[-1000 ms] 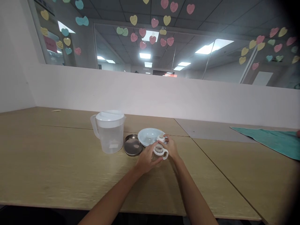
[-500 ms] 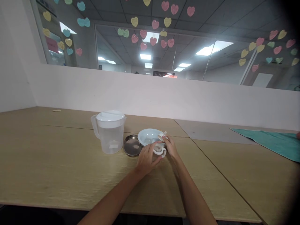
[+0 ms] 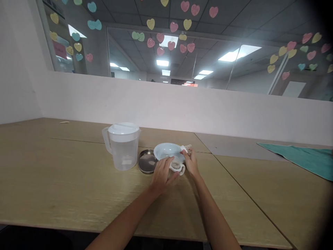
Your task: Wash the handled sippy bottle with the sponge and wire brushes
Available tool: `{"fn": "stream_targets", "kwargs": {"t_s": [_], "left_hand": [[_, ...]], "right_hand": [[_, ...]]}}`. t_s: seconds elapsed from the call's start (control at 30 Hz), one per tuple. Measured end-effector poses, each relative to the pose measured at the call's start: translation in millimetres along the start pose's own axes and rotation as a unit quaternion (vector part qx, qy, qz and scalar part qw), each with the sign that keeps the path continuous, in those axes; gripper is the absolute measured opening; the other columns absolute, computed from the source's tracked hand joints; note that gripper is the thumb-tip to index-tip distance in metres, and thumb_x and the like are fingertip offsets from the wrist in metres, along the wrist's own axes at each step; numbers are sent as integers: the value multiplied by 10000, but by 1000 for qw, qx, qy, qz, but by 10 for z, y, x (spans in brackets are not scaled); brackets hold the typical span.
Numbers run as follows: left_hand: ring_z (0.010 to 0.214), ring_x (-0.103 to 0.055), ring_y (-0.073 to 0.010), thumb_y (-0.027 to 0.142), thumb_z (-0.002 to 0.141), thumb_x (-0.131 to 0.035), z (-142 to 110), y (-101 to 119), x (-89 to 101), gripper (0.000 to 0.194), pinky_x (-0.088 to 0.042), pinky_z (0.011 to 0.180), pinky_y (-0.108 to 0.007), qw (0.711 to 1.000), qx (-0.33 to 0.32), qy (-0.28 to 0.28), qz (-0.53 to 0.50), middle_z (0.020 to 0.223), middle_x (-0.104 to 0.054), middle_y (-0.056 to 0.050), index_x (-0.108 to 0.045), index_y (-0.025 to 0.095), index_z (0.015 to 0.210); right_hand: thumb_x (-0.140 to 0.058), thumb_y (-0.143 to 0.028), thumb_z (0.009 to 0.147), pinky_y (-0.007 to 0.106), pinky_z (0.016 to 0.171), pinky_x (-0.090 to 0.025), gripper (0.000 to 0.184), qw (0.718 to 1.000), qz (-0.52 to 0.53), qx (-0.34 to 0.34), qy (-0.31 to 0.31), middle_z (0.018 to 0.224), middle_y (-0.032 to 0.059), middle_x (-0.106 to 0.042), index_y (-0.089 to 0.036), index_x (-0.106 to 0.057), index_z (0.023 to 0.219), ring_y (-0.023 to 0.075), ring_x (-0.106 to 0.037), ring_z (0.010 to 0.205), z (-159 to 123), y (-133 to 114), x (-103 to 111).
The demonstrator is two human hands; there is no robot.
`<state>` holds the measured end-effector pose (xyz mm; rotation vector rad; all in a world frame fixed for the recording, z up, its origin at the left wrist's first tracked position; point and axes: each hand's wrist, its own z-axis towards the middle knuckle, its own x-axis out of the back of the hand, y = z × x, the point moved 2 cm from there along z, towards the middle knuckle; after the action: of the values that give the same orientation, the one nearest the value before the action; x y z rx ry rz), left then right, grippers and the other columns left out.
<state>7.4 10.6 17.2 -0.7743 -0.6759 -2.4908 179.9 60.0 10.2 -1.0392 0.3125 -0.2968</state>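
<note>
My left hand (image 3: 162,175) is wrapped round a small clear bottle (image 3: 176,165) with a white collar and a white loop handle on its right side. The round mouth of the bottle faces up toward me. Just above and right of it, my right hand (image 3: 191,164) pinches a small white piece with a clear part, perhaps a bottle top (image 3: 185,148); its exact kind is hard to make out. Behind both hands is a pale blue-white bowl (image 3: 163,148), partly hidden by them. A shallow round metal dish (image 3: 147,161) sits left of my left hand.
A clear plastic pitcher (image 3: 125,152) with a white lid stands left of the metal dish. A green cloth (image 3: 304,158) lies at the far right of the wooden table (image 3: 85,187). A low wall with a window rises behind the table.
My right hand has moved slightly to the right, carrying the white piece off from above the bowl and tilting it. My left hand stays on the bottle.
</note>
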Motion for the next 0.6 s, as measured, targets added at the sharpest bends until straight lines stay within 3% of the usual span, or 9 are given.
{"fn": "stream_targets", "kwargs": {"t_s": [0.1,0.2,0.3,0.4,0.47,0.6], "left_hand": [[1151,-447,-214,449,882,-364,6,-10,-6,486,-344,975,-343,1000,15,8,7,1240,-508,-104,-405,185,1287],[1148,-449,-203,432,889,-356,13,-24,-7,460,-343,972,-333,999,28,21,16,1235,-512,-89,-416,194,1278],[1154,-441,-198,414,893,-360,18,-30,-1,445,-332,979,-330,999,30,27,18,1240,-508,-86,-413,191,1274],[1149,-441,-199,405,896,-358,16,-27,0,439,-331,972,-332,999,28,26,18,1235,-510,-91,-407,190,1276],[1139,-448,-202,405,896,-359,14,-29,-6,441,-339,962,-337,999,23,28,19,1227,-515,-94,-407,188,1277],[1122,-464,-208,393,893,-372,29,-50,-6,426,-352,946,-345,999,6,51,19,1209,-530,-104,-428,182,1259]], "right_hand": [[-585,-505,757,318,793,-448,467,998,-6,30,49,989,59,-638,-205,-470,1096,199,-588,921,31,25,39],[-540,-478,795,362,908,-390,485,991,-83,80,62,1142,78,-579,-218,-439,1192,212,-532,1045,30,-13,60],[-476,-437,838,432,1033,-244,423,969,-188,156,42,1192,77,-551,-229,-484,1205,229,-462,1135,8,-84,44],[-387,-377,881,493,1071,-118,368,941,-266,208,25,1139,63,-577,-252,-514,1203,225,-472,1107,-7,-118,15],[-352,-343,895,515,1058,-142,366,925,-302,230,21,1113,66,-584,-248,-505,1214,225,-489,1075,-8,-116,3],[-350,-304,905,471,969,-333,333,897,-340,283,18,1037,101,-600,-190,-551,1144,231,-521,997,-8,-111,1]]}}
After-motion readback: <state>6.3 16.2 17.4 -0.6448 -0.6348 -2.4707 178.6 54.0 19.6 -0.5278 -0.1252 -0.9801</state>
